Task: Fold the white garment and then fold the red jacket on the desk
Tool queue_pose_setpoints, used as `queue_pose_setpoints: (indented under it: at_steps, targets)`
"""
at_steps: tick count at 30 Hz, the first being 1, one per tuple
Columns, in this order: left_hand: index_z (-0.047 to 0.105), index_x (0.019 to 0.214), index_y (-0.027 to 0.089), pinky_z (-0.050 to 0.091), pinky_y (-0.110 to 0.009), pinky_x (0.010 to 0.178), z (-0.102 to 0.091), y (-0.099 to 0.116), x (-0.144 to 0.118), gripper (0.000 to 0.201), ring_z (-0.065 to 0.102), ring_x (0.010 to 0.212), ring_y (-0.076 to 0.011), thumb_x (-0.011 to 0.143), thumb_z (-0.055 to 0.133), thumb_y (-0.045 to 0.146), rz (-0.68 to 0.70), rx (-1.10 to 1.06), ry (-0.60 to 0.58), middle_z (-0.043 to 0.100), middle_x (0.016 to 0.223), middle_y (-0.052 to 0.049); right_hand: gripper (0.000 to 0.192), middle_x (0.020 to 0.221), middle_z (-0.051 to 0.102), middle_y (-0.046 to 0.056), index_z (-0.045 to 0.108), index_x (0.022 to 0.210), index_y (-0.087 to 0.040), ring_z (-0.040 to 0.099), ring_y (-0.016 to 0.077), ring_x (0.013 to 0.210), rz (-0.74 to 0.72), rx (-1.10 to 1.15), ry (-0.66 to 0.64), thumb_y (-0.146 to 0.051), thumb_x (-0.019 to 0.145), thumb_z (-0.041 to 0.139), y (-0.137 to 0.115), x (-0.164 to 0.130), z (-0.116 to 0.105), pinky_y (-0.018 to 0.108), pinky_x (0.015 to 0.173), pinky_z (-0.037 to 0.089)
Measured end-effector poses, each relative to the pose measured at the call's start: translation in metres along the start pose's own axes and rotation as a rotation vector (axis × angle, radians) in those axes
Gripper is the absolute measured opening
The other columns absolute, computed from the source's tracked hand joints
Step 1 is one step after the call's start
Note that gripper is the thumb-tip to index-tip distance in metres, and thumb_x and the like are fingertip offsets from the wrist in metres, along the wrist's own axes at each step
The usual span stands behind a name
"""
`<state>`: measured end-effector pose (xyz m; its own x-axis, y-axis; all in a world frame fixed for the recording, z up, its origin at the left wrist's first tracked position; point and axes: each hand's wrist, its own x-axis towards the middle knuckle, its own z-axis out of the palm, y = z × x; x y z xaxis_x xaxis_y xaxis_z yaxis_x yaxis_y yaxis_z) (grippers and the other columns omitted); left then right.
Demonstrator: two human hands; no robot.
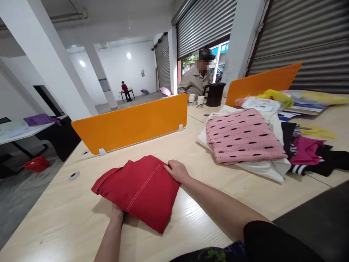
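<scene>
- Fingers of the right hand [177, 171] grasp the right-hand upper edge of the red cloth [144, 189], thumb toward the top face.
- Left hand [117, 211] goes in beneath the near left edge; its fingers are hidden, so cannot tell whether they grip or only support.
- Red cloth sits on the near part of the table [196, 214], between the two forearms. Looks folded into a plump bundle, layers loose, one corner pointing at the wearer. Double line of pale stitching runs across the top. Shadow under the left side suggests that side is off the surface.
- Handling, as judged: light, soft, limp; not fragile, hardly slippery. Main risk is layers sliding apart or a corner drooping. Best hold: pinch all layers together at a folded edge, with a flat palm below for support.
- Just beyond: orange divider [133, 125], upright on the table, apart from the red cloth.
- To the right: pink cloth [242, 136] with black dashes, lying on white material [272, 169]; dark clothes [329, 160] next to it.
- Farther: paper cups [200, 102] and a dark jug [215, 94], a seated co-worker [191, 80] behind them.
- Far back: another person [124, 89] at a small table [131, 90].
</scene>
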<state>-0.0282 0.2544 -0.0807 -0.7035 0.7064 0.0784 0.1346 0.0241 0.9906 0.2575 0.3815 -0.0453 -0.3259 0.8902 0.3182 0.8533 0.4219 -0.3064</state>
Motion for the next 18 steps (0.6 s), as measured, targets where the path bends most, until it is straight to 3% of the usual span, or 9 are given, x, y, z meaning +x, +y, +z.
queue_pose_setpoints:
  at_steps: [3, 6, 9, 12, 15, 18]
  targets:
    - [0.059, 0.114, 0.020, 0.035, -0.047, 0.109, -0.001, 0.006, -0.011, 0.047, 0.044, 0.129, -0.0316, 0.069, 0.067, 0.027, -0.091, -0.131, 0.008, 0.066, 0.114, -0.012, 0.037, 0.089, 0.066, 0.005, 0.061, 0.085, -0.020, 0.059, 0.0172, 0.085, 0.003, 0.079, 0.004, -0.047, 0.096, 0.038, 0.005, 0.001, 0.000, 0.027, 0.072, 0.038]
    - [0.059, 0.116, 0.022, 0.046, -0.043, 0.100, 0.003, 0.016, -0.021, 0.041, 0.058, 0.114, -0.0263, 0.075, 0.060, 0.029, -0.280, -0.363, 0.001, 0.071, 0.103, -0.008, 0.036, 0.089, 0.066, 0.003, 0.062, 0.086, -0.021, 0.060, 0.0157, 0.084, 0.009, 0.213, -0.003, -0.049, 0.094, 0.041, 0.011, 0.002, 0.000, 0.026, 0.071, 0.039]
    - [0.063, 0.112, 0.024, 0.052, -0.041, 0.092, 0.007, 0.024, -0.023, 0.036, 0.065, 0.099, -0.0236, 0.080, 0.056, 0.038, -0.417, -0.426, -0.010, 0.073, 0.092, -0.006, 0.039, 0.092, 0.067, 0.003, 0.063, 0.094, -0.021, 0.060, 0.0161, 0.085, 0.025, 0.341, -0.009, -0.054, 0.092, 0.042, 0.016, 0.003, -0.002, 0.026, 0.073, 0.041]
    - [0.064, 0.111, 0.025, 0.054, -0.041, 0.087, 0.006, 0.030, -0.023, 0.037, 0.067, 0.094, -0.0232, 0.080, 0.057, 0.045, -0.464, -0.463, -0.056, 0.073, 0.091, -0.007, 0.045, 0.093, 0.068, 0.004, 0.064, 0.102, -0.022, 0.060, 0.0189, 0.085, 0.041, 0.349, -0.101, -0.060, 0.081, 0.055, 0.019, 0.005, -0.006, 0.028, 0.072, 0.041]
    - [0.063, 0.113, 0.024, 0.055, -0.038, 0.086, 0.006, 0.040, -0.024, 0.035, 0.068, 0.090, -0.0216, 0.084, 0.055, 0.041, -0.493, -0.543, -0.055, 0.073, 0.093, -0.006, 0.039, 0.082, 0.066, 0.002, 0.064, 0.087, -0.022, 0.058, 0.0191, 0.077, 0.024, 0.329, -0.242, -0.056, 0.071, 0.067, 0.021, 0.007, -0.009, 0.027, 0.063, 0.037]
    - [0.063, 0.113, 0.023, 0.055, -0.034, 0.084, 0.008, 0.053, -0.028, 0.030, 0.068, 0.087, -0.0186, 0.089, 0.048, 0.034, -0.521, -0.594, -0.036, 0.073, 0.093, -0.006, 0.032, 0.066, 0.056, -0.002, 0.054, 0.065, -0.020, 0.051, 0.0154, 0.066, 0.036, 0.463, -0.261, -0.049, 0.069, 0.067, 0.023, 0.007, -0.009, 0.025, 0.057, 0.031]
